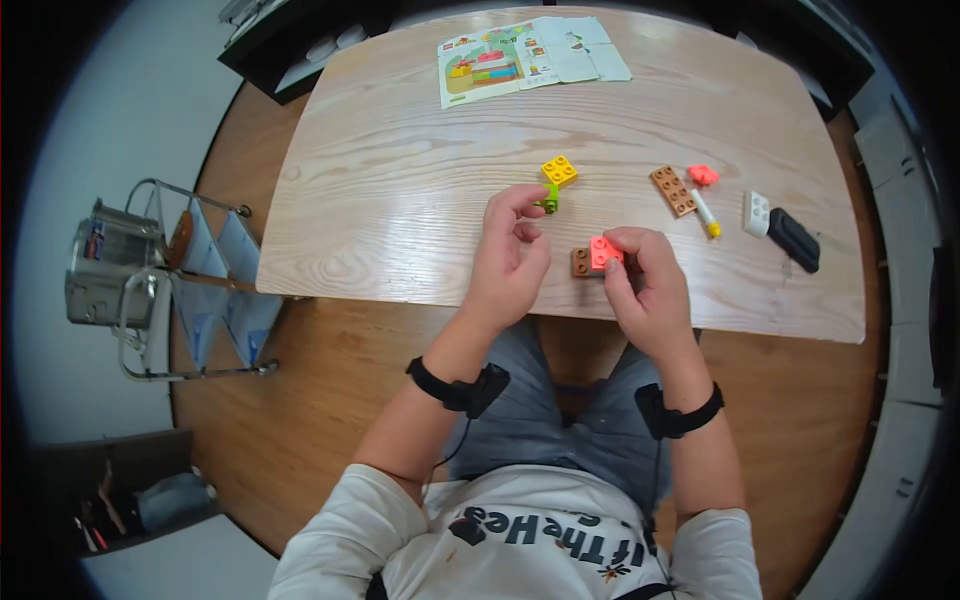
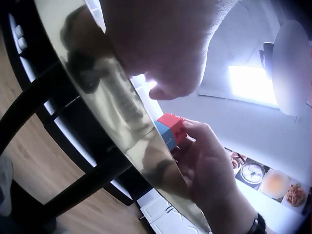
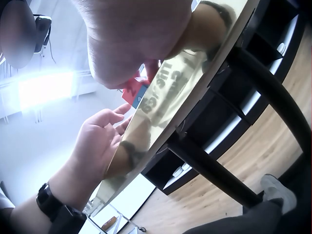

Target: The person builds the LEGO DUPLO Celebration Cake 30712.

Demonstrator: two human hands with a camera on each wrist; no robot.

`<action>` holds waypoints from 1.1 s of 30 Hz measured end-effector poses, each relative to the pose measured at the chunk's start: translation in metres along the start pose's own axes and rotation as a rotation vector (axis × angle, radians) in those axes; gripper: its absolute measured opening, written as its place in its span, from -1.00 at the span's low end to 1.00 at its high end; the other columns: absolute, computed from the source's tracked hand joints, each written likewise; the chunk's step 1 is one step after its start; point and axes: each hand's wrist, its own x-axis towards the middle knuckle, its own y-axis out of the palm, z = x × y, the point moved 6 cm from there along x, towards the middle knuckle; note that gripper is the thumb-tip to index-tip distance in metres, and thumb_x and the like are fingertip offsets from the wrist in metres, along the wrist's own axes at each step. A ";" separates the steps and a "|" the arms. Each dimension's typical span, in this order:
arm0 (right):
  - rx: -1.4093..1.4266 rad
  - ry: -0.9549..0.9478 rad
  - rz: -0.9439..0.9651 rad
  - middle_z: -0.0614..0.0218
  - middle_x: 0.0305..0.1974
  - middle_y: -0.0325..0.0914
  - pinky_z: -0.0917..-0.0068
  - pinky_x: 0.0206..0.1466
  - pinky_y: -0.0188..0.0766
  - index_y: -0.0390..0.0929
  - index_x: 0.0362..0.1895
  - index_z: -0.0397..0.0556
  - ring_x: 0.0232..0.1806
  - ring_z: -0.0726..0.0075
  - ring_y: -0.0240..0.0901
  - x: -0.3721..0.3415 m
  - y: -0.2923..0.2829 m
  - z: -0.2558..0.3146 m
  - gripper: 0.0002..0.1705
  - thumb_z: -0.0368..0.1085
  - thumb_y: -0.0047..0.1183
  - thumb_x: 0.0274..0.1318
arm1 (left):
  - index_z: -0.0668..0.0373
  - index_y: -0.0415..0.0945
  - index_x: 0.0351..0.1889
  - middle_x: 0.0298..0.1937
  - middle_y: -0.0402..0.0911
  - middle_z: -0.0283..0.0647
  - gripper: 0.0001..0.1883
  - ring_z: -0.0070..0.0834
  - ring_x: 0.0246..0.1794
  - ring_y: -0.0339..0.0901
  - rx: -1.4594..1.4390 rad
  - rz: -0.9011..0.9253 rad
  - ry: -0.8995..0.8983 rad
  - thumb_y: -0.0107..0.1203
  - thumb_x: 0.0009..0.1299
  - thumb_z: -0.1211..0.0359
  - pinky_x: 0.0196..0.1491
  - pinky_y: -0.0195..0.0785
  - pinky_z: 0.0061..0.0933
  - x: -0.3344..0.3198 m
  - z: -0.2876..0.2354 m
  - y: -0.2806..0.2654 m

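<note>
My right hand (image 1: 650, 285) pinches a red toy building brick (image 1: 602, 250) between thumb and fingers near the table's front edge. Beneath it, a brown brick (image 1: 580, 263) sticks out on the left, and a blue brick (image 2: 166, 135) shows under the red one in the left wrist view. My left hand (image 1: 512, 265) is held to the left with loosely bent fingers, thumb apart from them. Its fingertips are right beside a green brick (image 1: 551, 200), which they partly cover. Just behind that stands a yellow brick (image 1: 560, 171) with studs up.
To the right lie a brown studded plate (image 1: 672, 190), a coral flower-shaped piece (image 1: 703, 175), a white stick with yellow end (image 1: 706, 213), a white brick (image 1: 756, 213) and a black case-like object (image 1: 794, 240). An instruction sheet (image 1: 490, 75) lies at the back. A trolley (image 1: 205, 280) stands left.
</note>
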 end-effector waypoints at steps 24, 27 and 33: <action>-0.052 -0.015 0.023 0.16 -0.14 0.67 0.12 0.04 0.56 0.68 0.02 -0.08 -0.06 -0.04 0.59 0.003 -0.007 0.008 -0.69 -0.27 0.29 0.21 | 0.18 0.31 0.23 0.44 0.42 0.03 -0.55 -0.20 0.32 0.63 -0.136 -0.023 -0.063 0.21 0.50 0.71 0.36 0.56 -0.22 0.007 -0.017 0.002; -0.093 -0.061 0.016 0.17 -0.13 0.68 0.13 0.02 0.56 0.68 0.03 -0.08 -0.07 -0.03 0.59 0.002 -0.006 0.011 -0.68 -0.28 0.29 0.21 | 0.19 0.30 0.26 0.44 0.44 0.02 -0.53 -0.25 0.30 0.65 -0.182 -0.009 -0.097 0.23 0.51 0.69 0.35 0.57 -0.27 0.005 -0.015 0.002; -0.064 -0.027 0.044 0.16 -0.06 0.70 0.15 0.06 0.59 0.68 0.07 -0.09 -0.01 -0.04 0.63 0.003 -0.004 0.009 -0.67 -0.31 0.30 0.23 | 0.20 0.31 0.29 0.54 0.45 0.17 -0.64 -0.29 0.23 0.69 -0.235 0.017 -0.079 0.19 0.63 0.54 0.34 0.57 -0.27 0.006 -0.019 0.007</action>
